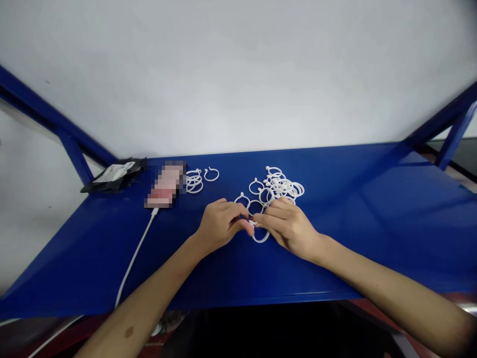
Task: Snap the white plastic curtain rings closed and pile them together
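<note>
Between my two hands is a thin white plastic ring (261,240), low over the blue table. My left hand (223,223) pinches it at its upper left, thumb and forefinger closed together. From the other side my right hand (292,226) grips the same ring, its fingertips meeting those of the left hand. The joint of the ring is partly hidden by the fingers. Just beyond the hands lies a loose pile of similar white rings (285,186), each with a small knob; my right hand covers its near edge. Single rings (256,186) lie beside the pile.
Left of the pile, several overlapping rings (194,182) and one ring with a gap (211,174) lie near a phone (164,186) with a white cable (136,253). A dark plastic package (114,175) sits at the far left. Blue frame bars (76,149) flank the table (372,214).
</note>
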Tool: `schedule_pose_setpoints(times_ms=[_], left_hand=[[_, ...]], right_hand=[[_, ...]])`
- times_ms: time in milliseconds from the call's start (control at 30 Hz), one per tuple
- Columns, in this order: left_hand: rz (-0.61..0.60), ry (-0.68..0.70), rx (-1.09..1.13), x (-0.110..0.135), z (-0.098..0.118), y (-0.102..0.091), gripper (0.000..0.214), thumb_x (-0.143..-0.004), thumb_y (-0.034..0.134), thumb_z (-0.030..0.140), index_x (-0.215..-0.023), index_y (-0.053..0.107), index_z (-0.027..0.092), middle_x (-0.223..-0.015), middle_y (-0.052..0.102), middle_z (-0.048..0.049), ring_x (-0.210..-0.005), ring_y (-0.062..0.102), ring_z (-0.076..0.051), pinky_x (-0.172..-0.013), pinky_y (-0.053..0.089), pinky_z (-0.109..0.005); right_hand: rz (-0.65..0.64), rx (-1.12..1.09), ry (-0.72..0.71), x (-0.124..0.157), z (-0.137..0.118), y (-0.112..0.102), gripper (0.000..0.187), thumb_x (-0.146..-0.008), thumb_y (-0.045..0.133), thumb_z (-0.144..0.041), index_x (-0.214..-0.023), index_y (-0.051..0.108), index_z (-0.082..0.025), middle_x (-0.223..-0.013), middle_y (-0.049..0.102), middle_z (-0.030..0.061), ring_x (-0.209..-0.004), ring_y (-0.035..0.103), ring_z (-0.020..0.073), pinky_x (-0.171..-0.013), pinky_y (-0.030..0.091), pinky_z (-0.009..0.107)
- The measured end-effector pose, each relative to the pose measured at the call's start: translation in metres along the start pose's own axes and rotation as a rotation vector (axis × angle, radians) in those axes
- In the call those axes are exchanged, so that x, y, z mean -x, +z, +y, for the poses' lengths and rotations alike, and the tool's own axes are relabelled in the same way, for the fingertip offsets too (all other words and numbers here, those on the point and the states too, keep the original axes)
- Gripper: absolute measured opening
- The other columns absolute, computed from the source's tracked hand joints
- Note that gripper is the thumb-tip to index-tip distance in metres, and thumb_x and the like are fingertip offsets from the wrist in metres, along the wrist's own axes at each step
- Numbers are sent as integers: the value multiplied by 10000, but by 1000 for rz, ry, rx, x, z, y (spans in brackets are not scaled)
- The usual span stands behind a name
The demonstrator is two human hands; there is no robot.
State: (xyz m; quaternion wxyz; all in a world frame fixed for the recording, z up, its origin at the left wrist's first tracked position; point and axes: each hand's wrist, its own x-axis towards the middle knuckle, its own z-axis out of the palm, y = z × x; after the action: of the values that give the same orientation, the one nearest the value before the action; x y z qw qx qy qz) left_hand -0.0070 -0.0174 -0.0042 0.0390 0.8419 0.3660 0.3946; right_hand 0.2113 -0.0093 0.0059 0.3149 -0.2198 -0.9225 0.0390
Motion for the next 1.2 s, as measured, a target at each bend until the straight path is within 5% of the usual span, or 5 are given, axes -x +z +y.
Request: schedule_pose_setpoints(times_ms=[300, 567, 733, 1000, 1200], left_hand=[[-55, -84, -110, -3, -12, -2, 532, -987, 373, 609, -802, 655, 198, -682, 667, -2, -638, 568, -145, -655, 423, -300], [-52, -410, -724, 2, -62, -8, 300, -959, 508, 303, -1171, 674, 172, -1219, 631, -178, -1121, 501, -391, -872, 425, -539], [-93, -448, -786, 3, -66, -8, 235, -933, 522, 270, -1038, 712, 181, -1224, 627, -165, -1117, 478, -406, -833, 401, -541], [-42, -301, -681, 0, -54, -10, 158, -963, 537, 279, -896, 659, 205, -974, 698, -104, -958, 532, -319, -795, 360, -466], [74, 120, -503, -3, -13, -11, 56, -944, 592, 182, -996, 604, 197, -899, 718, -39, -832, 595, -204, -790, 447, -371]], right_hand=[[-11, 146, 93, -6, -2, 1, 308, -1044, 415, -238, -1093, 711, -172, -739, 651, 46, -703, 507, 182, -668, 377, 331], [82, 294, 335, -8, 21, -2, 281, -1020, 461, -246, -1028, 730, -164, -916, 682, 113, -832, 482, 240, -747, 432, 384], [90, 338, 362, -6, 29, 1, 279, -1011, 472, -247, -1030, 740, -171, -919, 667, 124, -830, 458, 244, -718, 420, 387], [139, 282, 338, -8, 24, 0, 291, -1008, 486, -269, -1159, 715, -173, -958, 674, 121, -882, 498, 260, -775, 457, 418], [161, 37, 350, -11, 6, -3, 306, -1006, 516, -356, -1214, 652, -178, -977, 708, 89, -919, 559, 251, -859, 460, 420]])
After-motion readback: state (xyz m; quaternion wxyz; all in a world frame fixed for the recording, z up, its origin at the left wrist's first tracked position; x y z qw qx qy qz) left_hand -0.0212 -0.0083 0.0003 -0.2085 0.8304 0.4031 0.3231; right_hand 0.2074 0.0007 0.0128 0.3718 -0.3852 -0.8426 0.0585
